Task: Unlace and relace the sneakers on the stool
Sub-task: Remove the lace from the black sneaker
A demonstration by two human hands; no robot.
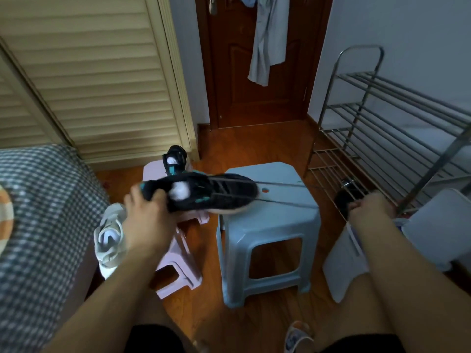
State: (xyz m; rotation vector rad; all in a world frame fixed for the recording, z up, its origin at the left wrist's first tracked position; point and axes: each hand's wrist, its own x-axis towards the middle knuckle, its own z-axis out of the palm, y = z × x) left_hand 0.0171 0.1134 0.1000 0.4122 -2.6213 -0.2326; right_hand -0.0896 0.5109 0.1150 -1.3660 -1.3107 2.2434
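The left hand [146, 215] grips the heel of a black sneaker with teal bits [201, 193], held in the air over the left edge of the pale blue plastic stool [267, 225]. The right hand [367, 207] pinches both ends of the dark shoelace [285, 192], pulled tight across the stool top. Farther back, a second black sneaker [174, 159] stands on a pink plastic stool [178, 250].

The sneaker [204, 193] is black with teal accents, its laces [285, 192] dark. One stool [267, 225] is pale blue, another [178, 253] pink; the bedcover [46, 212] is grey-and-white checked.
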